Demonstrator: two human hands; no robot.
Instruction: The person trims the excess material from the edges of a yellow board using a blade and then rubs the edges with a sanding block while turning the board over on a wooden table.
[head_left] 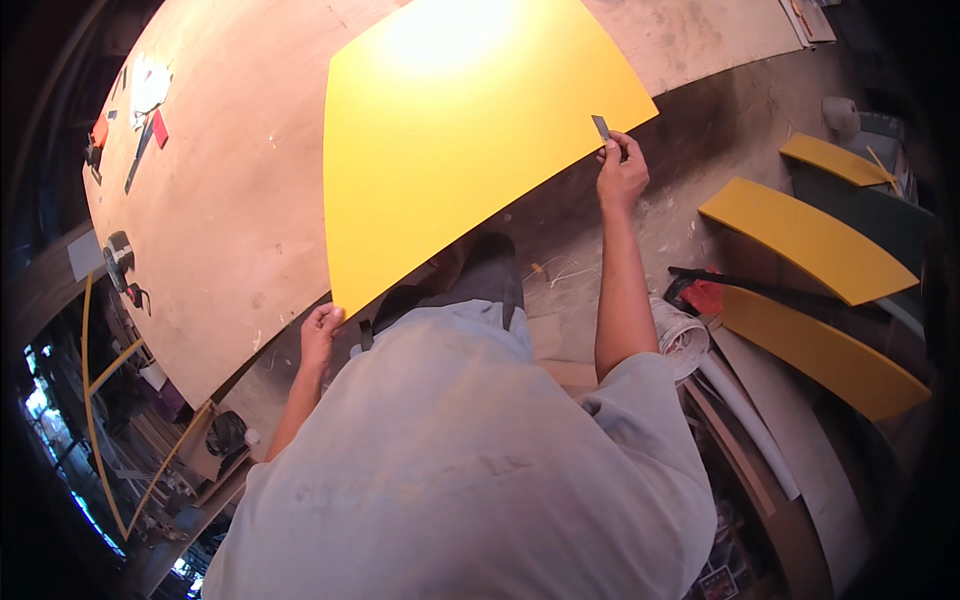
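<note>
A large yellow board (450,160) lies on the pale wooden worktable (200,250), a bright glare at its far part. My left hand (321,330) pinches the board's near left corner. My right hand (620,170) holds a small dark grey flat piece (600,127) upright just by the board's right-hand front edge; whether its fingers also touch the board I cannot tell.
Cut yellow panels (805,240) lie at the right beside a white roll (680,345). Small tools and a red piece (160,130) sit on the table's left part, with a power tool (120,260) at its edge. Offcuts and thin yellow strips (90,350) stand at lower left.
</note>
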